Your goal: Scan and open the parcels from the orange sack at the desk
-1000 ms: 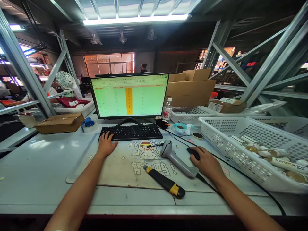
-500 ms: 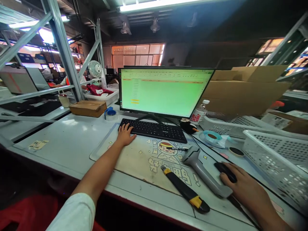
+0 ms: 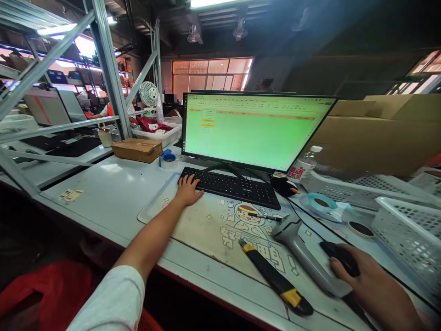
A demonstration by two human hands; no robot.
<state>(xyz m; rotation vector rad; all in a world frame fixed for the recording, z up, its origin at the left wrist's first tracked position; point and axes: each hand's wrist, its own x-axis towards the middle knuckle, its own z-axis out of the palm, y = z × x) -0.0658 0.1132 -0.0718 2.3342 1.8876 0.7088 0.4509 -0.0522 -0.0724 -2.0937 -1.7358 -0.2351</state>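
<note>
My left hand (image 3: 188, 191) rests with spread fingers on the left end of a black keyboard (image 3: 237, 188). At the right, my right hand (image 3: 368, 276) is wrapped over a black computer mouse (image 3: 341, 257). Between the hands lie a grey barcode scanner (image 3: 310, 257), a black and yellow utility knife (image 3: 275, 278) and a pen (image 3: 263, 216), all on a printed desk mat (image 3: 203, 230). Behind the keyboard stands a monitor (image 3: 248, 131) showing a greenish spreadsheet with a few yellow-marked rows.
White plastic baskets (image 3: 409, 239), a roll of light-blue tape (image 3: 320, 204) and a bottle (image 3: 306, 163) stand at the right, before a large cardboard box (image 3: 372, 138). A small carton (image 3: 138, 149) and blue tape (image 3: 168, 157) are left of the monitor. A metal rack post (image 3: 110, 69) rises at the left.
The whole view has shifted, so things sit further right. On the monitor, the list has scrolled and the yellow rows are higher up. Both hands stay on the keyboard and mouse.
</note>
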